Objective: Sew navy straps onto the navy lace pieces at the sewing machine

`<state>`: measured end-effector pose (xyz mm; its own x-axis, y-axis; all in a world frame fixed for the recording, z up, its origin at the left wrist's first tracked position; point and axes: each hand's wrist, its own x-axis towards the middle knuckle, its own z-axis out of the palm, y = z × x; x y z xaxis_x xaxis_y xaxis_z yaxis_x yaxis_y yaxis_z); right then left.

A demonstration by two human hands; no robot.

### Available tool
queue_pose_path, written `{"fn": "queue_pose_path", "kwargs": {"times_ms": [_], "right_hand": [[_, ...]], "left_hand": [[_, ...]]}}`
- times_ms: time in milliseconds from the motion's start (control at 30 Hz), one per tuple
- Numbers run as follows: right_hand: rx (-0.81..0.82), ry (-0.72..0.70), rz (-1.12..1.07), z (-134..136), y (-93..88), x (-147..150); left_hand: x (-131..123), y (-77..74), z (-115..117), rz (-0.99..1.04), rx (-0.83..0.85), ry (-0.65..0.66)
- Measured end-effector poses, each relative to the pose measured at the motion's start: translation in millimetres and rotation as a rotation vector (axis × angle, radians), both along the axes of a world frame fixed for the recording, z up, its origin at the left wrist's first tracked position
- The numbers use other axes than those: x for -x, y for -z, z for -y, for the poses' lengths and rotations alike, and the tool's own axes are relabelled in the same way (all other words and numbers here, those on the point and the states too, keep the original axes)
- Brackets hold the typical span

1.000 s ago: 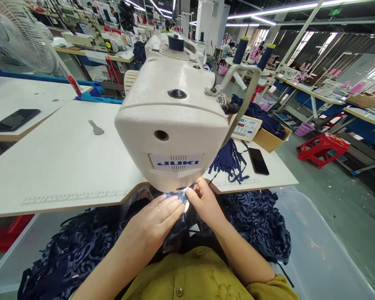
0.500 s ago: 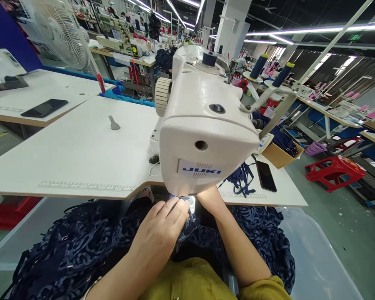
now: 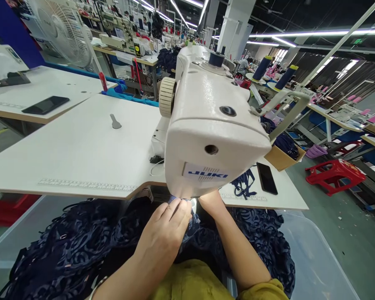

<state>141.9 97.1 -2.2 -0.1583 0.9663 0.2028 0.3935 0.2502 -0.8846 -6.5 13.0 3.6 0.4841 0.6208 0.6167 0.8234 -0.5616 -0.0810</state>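
A white sewing machine stands directly in front of me, its head hiding the needle area. Beneath the head's near edge, my left hand has its fingers pressed together on navy patterned fabric. Only the back of my right hand and its wrist show; the fingers disappear behind the machine head, so what they touch is hidden. A light glows between the two hands. More of the dark patterned fabric spreads over my lap and to both sides.
A translucent plastic tub lies under the fabric. The white table carries a flat grey metal piece, navy straps and a phone. A cardboard box stands right, near a red stool.
The view has shifted slightly, so the machine head appears a little larger and farther right. Both hands keep nearly the same place beside it.
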Motion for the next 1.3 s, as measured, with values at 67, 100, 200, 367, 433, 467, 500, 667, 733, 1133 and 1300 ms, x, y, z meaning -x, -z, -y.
{"fn": "queue_pose_path", "kwargs": {"times_ms": [67,100,200,367,433,467,500,667,733,1133,1300], "right_hand": [[-0.008,-0.008,-0.012,1,-0.1,1],[-0.012,-0.015,-0.016,1,-0.1,1],[-0.028,-0.052,-0.019,0,-0.1,1],[-0.086,-0.127,0.027,-4,1.8,-1],[-0.115,-0.139,0.066,-5,3.2,-2],[-0.129,-0.137,0.08,-5,3.9,-3],[-0.139,-0.132,0.089,-5,4.3,-3],[-0.139,-0.072,0.087,-4,4.5,-2],[-0.147,-0.075,0.089,-4,4.6,-1],[-0.045,-0.159,-0.142,4,-8.7,5],[-0.043,-0.092,-0.103,4,-6.4,5]], "left_hand": [[0,-0.5,0,-0.006,-0.002,-0.003],[0,-0.7,0,-0.01,0.0,-0.004],[0,-1.0,1,-0.016,0.002,-0.014],[0,-1.1,4,0.026,0.025,-0.056],[1,-0.9,4,0.049,0.033,-0.057],[2,-0.8,5,0.055,0.035,-0.054],[3,-0.7,5,0.056,0.039,-0.053],[5,0.4,7,0.069,0.065,-0.049],[5,0.8,7,0.078,0.068,-0.037],[5,1.1,7,0.088,0.071,0.021],[3,-0.2,6,0.071,0.062,-0.004]]}}
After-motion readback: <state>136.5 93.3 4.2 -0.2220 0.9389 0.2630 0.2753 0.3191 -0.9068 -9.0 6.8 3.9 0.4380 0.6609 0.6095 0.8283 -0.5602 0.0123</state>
